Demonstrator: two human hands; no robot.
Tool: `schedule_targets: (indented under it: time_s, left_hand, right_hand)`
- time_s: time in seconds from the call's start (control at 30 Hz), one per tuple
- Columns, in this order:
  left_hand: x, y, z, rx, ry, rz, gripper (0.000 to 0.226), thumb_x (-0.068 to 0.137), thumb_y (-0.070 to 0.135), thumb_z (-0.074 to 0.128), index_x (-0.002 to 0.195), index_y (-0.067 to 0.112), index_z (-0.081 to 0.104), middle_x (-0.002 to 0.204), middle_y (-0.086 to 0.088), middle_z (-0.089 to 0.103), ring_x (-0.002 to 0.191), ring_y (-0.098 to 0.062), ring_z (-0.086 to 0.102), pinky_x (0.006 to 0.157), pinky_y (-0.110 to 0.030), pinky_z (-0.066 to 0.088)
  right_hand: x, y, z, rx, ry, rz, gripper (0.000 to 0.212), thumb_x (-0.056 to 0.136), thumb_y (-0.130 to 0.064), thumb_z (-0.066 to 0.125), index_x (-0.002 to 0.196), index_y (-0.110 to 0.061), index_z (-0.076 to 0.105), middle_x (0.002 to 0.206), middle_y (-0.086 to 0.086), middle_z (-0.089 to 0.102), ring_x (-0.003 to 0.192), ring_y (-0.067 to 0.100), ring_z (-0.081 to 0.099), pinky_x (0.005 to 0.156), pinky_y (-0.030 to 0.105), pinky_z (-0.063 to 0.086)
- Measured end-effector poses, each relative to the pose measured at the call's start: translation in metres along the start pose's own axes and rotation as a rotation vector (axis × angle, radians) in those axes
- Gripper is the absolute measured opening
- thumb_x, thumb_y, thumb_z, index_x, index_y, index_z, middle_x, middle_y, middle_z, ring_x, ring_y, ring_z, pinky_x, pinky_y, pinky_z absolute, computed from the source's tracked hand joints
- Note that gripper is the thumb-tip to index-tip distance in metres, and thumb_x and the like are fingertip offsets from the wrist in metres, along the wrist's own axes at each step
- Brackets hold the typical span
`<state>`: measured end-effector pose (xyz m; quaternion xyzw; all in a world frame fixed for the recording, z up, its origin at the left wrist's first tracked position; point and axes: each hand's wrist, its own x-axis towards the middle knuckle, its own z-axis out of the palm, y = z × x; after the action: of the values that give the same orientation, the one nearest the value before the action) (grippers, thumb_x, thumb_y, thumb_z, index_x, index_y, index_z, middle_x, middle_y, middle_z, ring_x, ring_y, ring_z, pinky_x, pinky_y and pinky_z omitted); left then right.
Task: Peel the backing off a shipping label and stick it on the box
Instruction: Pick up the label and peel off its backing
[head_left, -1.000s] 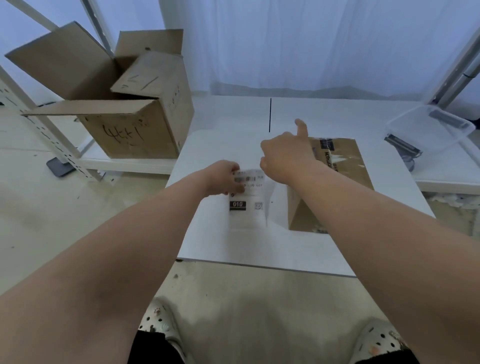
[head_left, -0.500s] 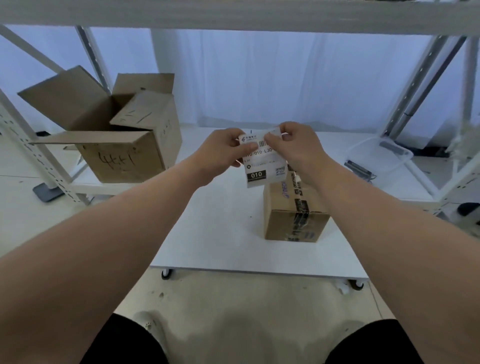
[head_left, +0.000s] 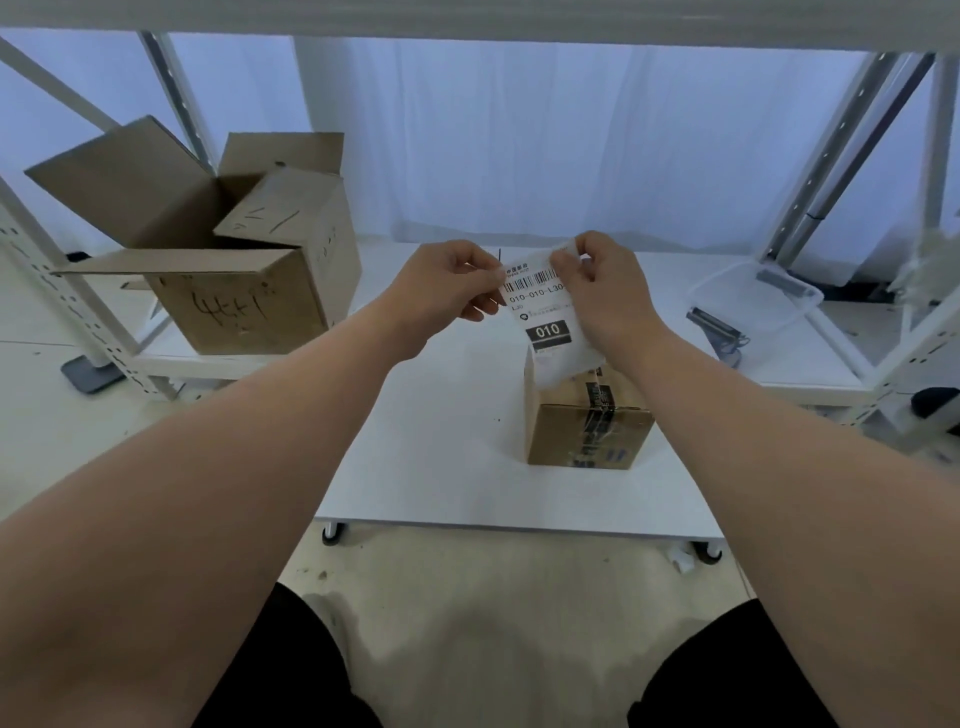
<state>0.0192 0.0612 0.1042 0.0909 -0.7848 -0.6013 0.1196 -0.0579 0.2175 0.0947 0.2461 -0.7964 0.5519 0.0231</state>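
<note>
Since half a second ago, little is changed: the white printed shipping label is pinched at its top corners by the left hand and right hand, above the small taped brown cardboard box on the white tabletop.

white label — black barcode, brown box

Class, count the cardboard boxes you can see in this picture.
2: a small taped box on the white table, and a large open box on the left shelf. None seem hidden.
</note>
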Motion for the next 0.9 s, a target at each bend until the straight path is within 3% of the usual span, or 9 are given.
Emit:
schedule_targets:
  time_s: [0.13, 0.3, 0.4, 0.5, 0.6, 0.7, 0.9]
  left_hand:
    - [-0.003, -0.004, -0.004, -0.008, 0.012, -0.044, 0.01, 0.089, 0.01, 0.06, 0.08, 0.012, 0.062, 0.075, -0.003, 0.066, 0.065, -0.013, 0.059, 0.061, -0.021, 0.049]
    - [-0.007, -0.003, -0.007, 0.039, -0.102, -0.092, 0.011, 0.09, 0.019, 0.062, 0.085, 0.009, 0.066, 0.082, -0.006, 0.068, 0.069, -0.014, 0.056, 0.062, -0.021, 0.048]
    - [-0.009, 0.001, -0.006, 0.123, -0.153, -0.1, 0.015, 0.088, 0.018, 0.066, 0.077, 0.009, 0.061, 0.069, -0.001, 0.063, 0.057, -0.011, 0.05, 0.054, -0.019, 0.042]
    - [-0.006, 0.004, -0.003, 0.239, -0.079, -0.069, 0.023, 0.086, 0.023, 0.068, 0.07, 0.013, 0.056, 0.055, 0.003, 0.059, 0.047, -0.009, 0.041, 0.048, -0.02, 0.033]
    - [-0.002, 0.004, 0.001, 0.282, -0.004, -0.042, 0.03, 0.083, 0.031, 0.07, 0.065, 0.015, 0.052, 0.051, 0.001, 0.053, 0.046, -0.011, 0.037, 0.047, -0.023, 0.029]
    - [-0.002, 0.004, 0.004, 0.227, -0.002, -0.026, 0.035, 0.083, 0.033, 0.07, 0.061, 0.016, 0.048, 0.047, 0.003, 0.05, 0.047, -0.013, 0.035, 0.047, -0.024, 0.029]
    - [-0.008, 0.006, 0.004, 0.093, -0.24, -0.069, 0.017, 0.095, 0.017, 0.054, 0.08, 0.013, 0.059, 0.068, -0.001, 0.061, 0.052, -0.006, 0.049, 0.054, -0.017, 0.042]
  right_hand:
    - [-0.003, 0.002, 0.005, -0.129, -0.042, -0.037, 0.022, 0.097, -0.026, 0.048, 0.081, -0.012, 0.046, 0.068, 0.0, 0.05, 0.065, 0.018, 0.048, 0.059, 0.028, 0.037]
    - [-0.007, -0.005, 0.005, -0.16, -0.134, -0.062, 0.02, 0.091, -0.033, 0.057, 0.083, -0.016, 0.053, 0.074, 0.002, 0.064, 0.065, 0.016, 0.062, 0.055, 0.022, 0.044]
    - [-0.005, -0.004, 0.006, -0.248, -0.076, -0.06, 0.028, 0.084, -0.046, 0.061, 0.073, -0.023, 0.052, 0.07, -0.006, 0.059, 0.067, 0.017, 0.059, 0.059, 0.029, 0.043]
    - [-0.001, -0.001, 0.006, -0.399, -0.031, -0.018, 0.038, 0.083, -0.056, 0.056, 0.065, -0.024, 0.046, 0.069, -0.008, 0.056, 0.066, 0.014, 0.055, 0.058, 0.03, 0.038]
    - [0.002, 0.001, 0.003, -0.243, -0.056, 0.01, 0.034, 0.086, -0.045, 0.059, 0.064, -0.022, 0.048, 0.064, -0.004, 0.056, 0.061, 0.017, 0.053, 0.06, 0.031, 0.04]
    - [0.001, -0.001, 0.0, -0.091, -0.076, 0.0, 0.018, 0.09, -0.026, 0.061, 0.077, -0.015, 0.054, 0.075, 0.006, 0.061, 0.064, 0.016, 0.054, 0.058, 0.025, 0.042]
    - [0.001, 0.002, -0.007, -0.074, -0.059, 0.026, 0.008, 0.094, -0.015, 0.054, 0.088, -0.012, 0.057, 0.074, -0.007, 0.057, 0.064, 0.005, 0.053, 0.056, 0.016, 0.042]
